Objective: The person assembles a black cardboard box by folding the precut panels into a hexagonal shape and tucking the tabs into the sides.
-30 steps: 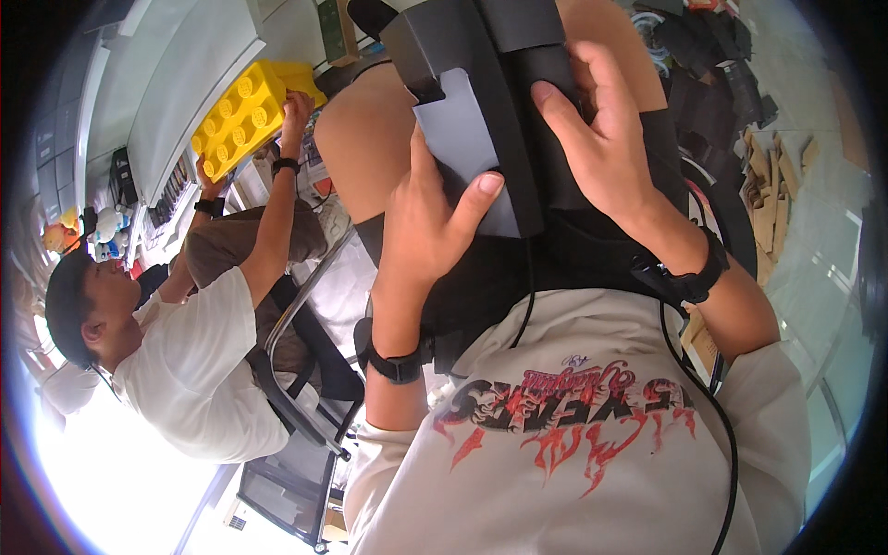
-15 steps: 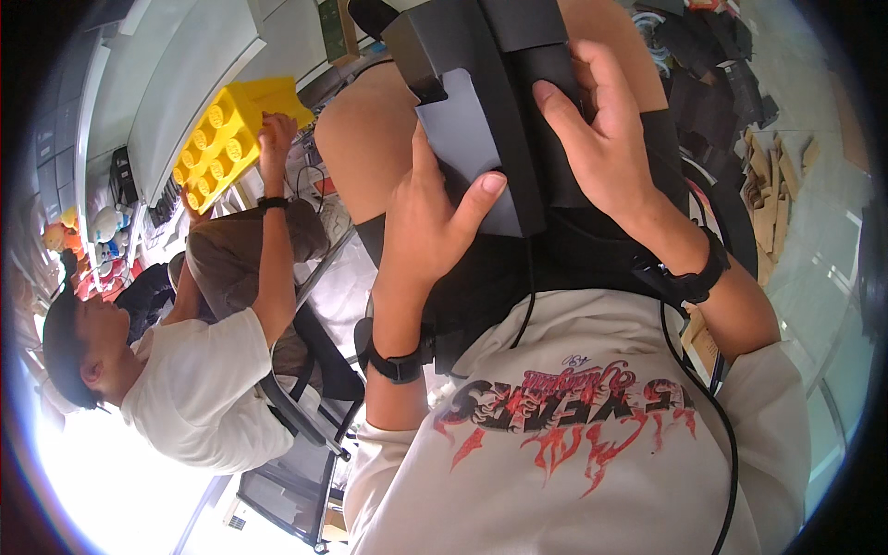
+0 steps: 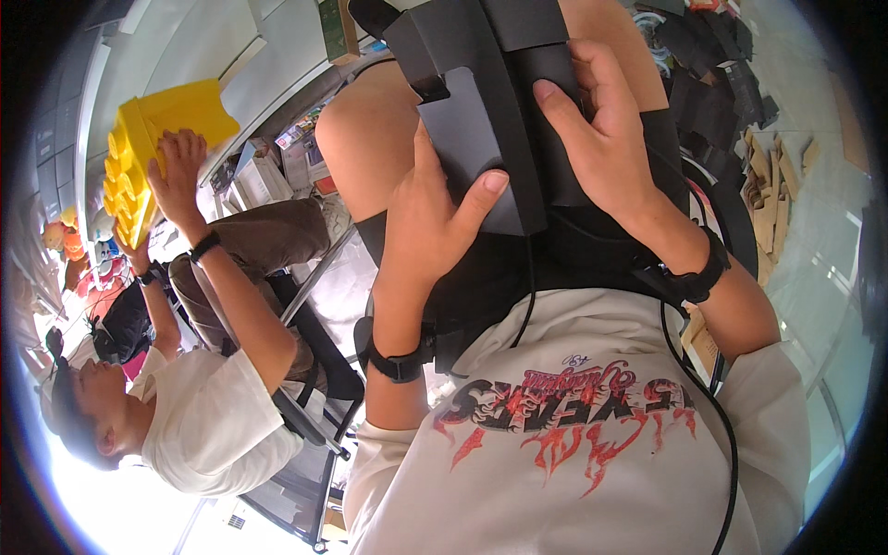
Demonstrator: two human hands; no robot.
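I had the black card [image 3: 511, 120], creased into panels, over my lap between my bare thighs, its far end running up to the top of my view. My left hand [image 3: 421, 227] was clamped on its left flap, the thumb lying across the face near the lower edge and the index finger along the outer side; the other fingers were hidden behind. That flap caught the light and looked greyer than the rest. My right hand [image 3: 606, 148] was clamped on the right panel, the thumb pointing in across it and the fingers curled at its far right edge, though I could not tell how far their tips went beneath. A dark upright fold ran between my 2 hands, which stayed apart. I wore 1 black band on each wrist, the left band [image 3: 400, 368] and the right band [image 3: 710, 273], and a black cable [image 3: 731, 453] hung down the right side of my pale printed shirt [image 3: 573, 481]. To my left, a seated co-worker [image 3: 217, 407] held a yellow studded brick-shaped box [image 3: 162, 120] in 2 hands. To my right, dark pieces [image 3: 708, 102] were heaped on the floor [image 3: 823, 240], near brown cardboard strips [image 3: 766, 203].
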